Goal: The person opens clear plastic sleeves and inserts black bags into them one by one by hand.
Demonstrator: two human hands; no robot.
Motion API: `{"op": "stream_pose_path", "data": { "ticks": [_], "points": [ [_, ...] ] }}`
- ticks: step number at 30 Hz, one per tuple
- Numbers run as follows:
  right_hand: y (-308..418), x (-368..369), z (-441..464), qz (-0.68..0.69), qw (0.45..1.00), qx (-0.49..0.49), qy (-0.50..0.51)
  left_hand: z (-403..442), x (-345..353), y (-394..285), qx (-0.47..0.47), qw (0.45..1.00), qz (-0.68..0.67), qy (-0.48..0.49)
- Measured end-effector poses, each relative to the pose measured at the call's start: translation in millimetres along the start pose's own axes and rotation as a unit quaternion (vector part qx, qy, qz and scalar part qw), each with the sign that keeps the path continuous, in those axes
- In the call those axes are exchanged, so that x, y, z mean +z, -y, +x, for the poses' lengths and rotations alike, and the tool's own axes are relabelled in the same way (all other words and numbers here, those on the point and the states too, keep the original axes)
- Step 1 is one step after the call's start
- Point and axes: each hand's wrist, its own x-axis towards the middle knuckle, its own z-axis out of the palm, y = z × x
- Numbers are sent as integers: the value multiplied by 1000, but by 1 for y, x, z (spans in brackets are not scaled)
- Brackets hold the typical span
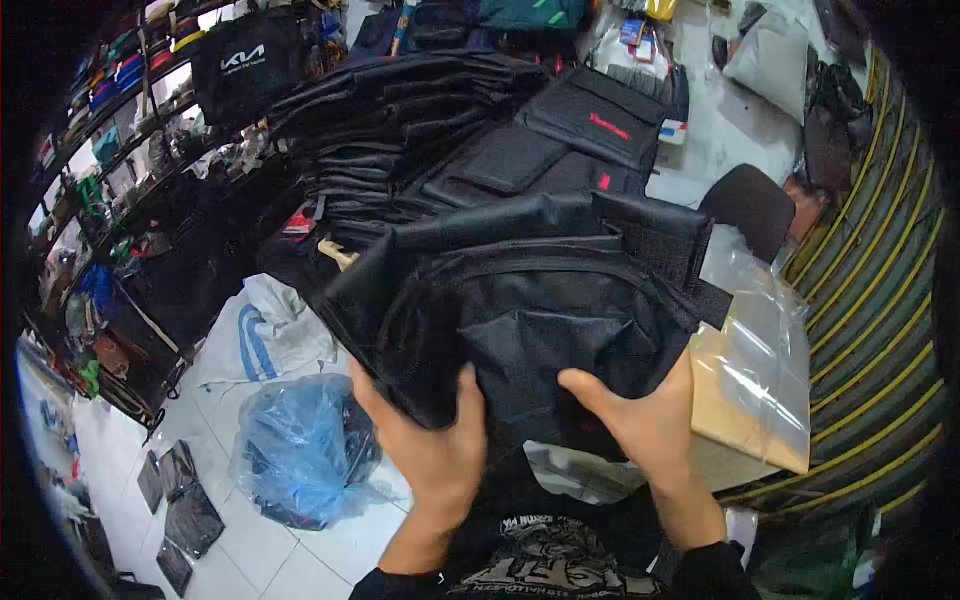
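Note:
A black fabric bag (545, 300) with a curved zip line across its front is held up before my chest. My left hand (430, 440) grips its lower left edge, the thumb on the near face and the fingers hidden behind. On the opposite side, my right hand (640, 405) clasps the lower right part, its thumb pointing inward over the fabric. Just beyond the bag lie flat black bags with red labels (590, 120).
Behind are tall stacks of folded black bags (400, 120). To the right sits a plastic-wrapped tan stack (750, 390). A blue plastic bag (300, 450), a white sack (265, 335) and flat black pieces (190, 510) lie on the tiled floor at left.

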Motion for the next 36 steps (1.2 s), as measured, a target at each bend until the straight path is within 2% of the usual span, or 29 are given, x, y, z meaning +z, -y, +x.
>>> {"op": "stream_pose_path", "data": {
  "ticks": [1, 2, 3, 4, 6, 7, 8, 11, 14, 15, 17, 19, 21, 24, 25, 28, 29, 31, 33, 35, 36],
  "points": [
    [-3, 5, -10, 0, 1000, 19, -6, -12, 0, -7, 15, 1000, 18, 2],
    [-8, 9, -25, -1, 999, 38, -12, -20, 0, -12, 76, 997, 24, 13],
    [-14, 14, -38, -1, 998, 57, -18, -25, -4, -16, 78, 995, 17, 52],
    [-16, 19, -45, -16, 1000, -9, -15, -30, -10, -21, 81, 992, 9, 94],
    [-7, 20, -51, 37, 995, 77, 52, -47, -20, -19, 137, 973, 4, 184],
    [3, 18, -51, 54, 987, 119, 89, -57, -24, -15, 107, 975, -12, 195],
    [2, 19, -53, 6, 990, 104, 95, -66, -25, -11, 78, 975, -28, 204],
    [-2, 20, -58, -100, 985, 72, 117, -86, -35, -9, 79, 951, -164, 251],
    [-3, 13, -57, -15, 984, 8, 175, -77, -28, -15, 30, 929, -269, 252],
    [-7, 13, -57, 22, 980, -42, 195, -72, -27, -19, -131, 921, -312, 194],
    [-14, 10, -59, 131, 956, -112, 238, -58, -21, -15, -144, 923, -291, 207],
    [-13, -5, -61, 55, 959, -86, 263, -71, -22, -12, -170, 854, -404, 280],
    [-23, -15, -69, 45, 971, -34, 232, -82, -22, -16, -205, 774, -489, 345],
    [-38, -45, -83, 36, 978, 92, 181, -89, -20, -21, -270, 630, -567, 456],
    [-49, -58, -90, 55, 976, 134, 164, -98, -16, -6, -272, 599, -605, 449],
    [-53, -118, -107, 40, 971, 236, 29, -99, 14, -2, 33, 754, -466, 461],
    [-52, -142, -115, 43, 969, 243, -4, -101, 21, -7, 37, 753, -486, 441],
    [-45, -196, -135, 59, 970, 231, -42, -99, 49, -10, 118, 823, -344, 437],
    [-36, -241, -156, 89, 975, 203, -19, -99, 104, -15, 241, 845, -250, 407],
    [-27, -267, -172, 106, 976, 187, 44, -107, 159, -17, 325, 849, -167, 382],
    [-24, -270, -174, 82, 971, 207, 82, -113, 175, -20, 333, 845, -143, 393]
  ]
}}
